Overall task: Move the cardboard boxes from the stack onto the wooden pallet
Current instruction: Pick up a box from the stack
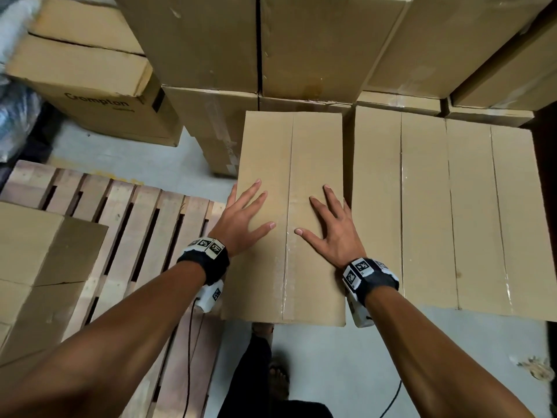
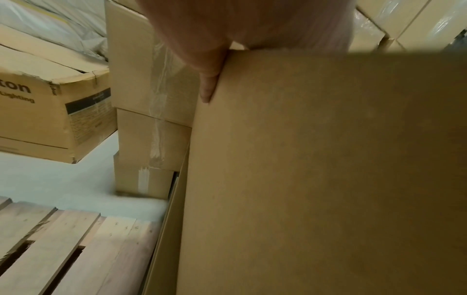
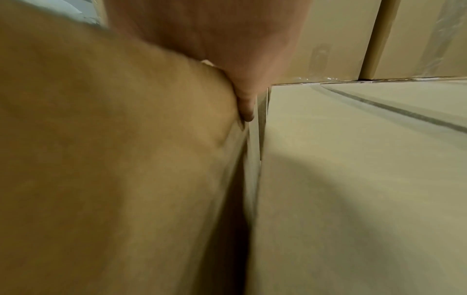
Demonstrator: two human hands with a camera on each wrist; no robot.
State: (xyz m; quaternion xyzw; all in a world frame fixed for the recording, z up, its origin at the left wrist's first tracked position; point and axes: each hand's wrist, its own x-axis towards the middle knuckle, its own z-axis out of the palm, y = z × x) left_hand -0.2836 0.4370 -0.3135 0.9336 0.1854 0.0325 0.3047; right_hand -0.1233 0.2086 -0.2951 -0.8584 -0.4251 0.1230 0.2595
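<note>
Both hands lie flat, fingers spread, on top of the tall cardboard box [image 1: 289,212] at frame centre: left hand [image 1: 241,218] at its left edge, right hand [image 1: 334,233] near its right edge, neither gripping. Its right side stands just beside two more boxes [image 1: 452,212], a narrow slit between. Left of it, the wooden pallet [image 1: 132,230] carries one box [image 1: 39,267] at the lower left, its slats bare beyond that. Only the left wrist view shows a finger [image 2: 209,87] hooked over the box's side; only the right wrist view shows a finger [image 3: 246,103] in the slit.
</note>
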